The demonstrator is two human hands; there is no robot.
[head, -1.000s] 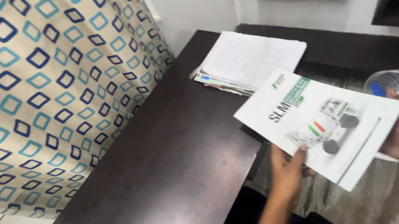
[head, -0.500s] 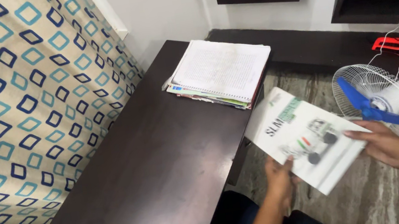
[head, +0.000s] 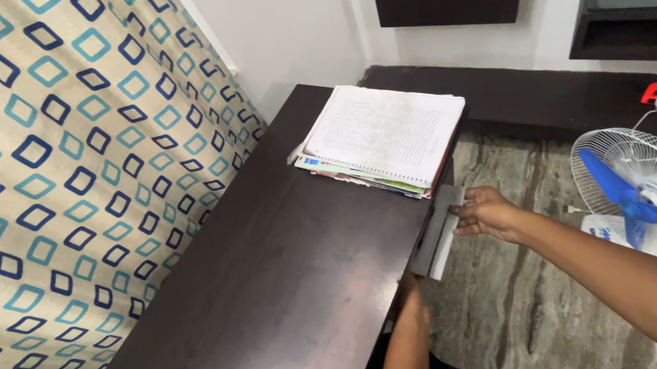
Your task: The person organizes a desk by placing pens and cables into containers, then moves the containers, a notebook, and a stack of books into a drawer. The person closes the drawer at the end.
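The white leaflet [head: 443,232], held up flat before the person a second ago, is now pinched edge-on by the right hand [head: 483,212] beside the dark bench [head: 275,291], while the left hand's [head: 412,311] fingers remain undeterminable below.

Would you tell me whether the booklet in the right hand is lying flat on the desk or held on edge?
On edge. The booklet shows only its thin side beside the dark desk edge, pinched by the right hand, below the paper stack.
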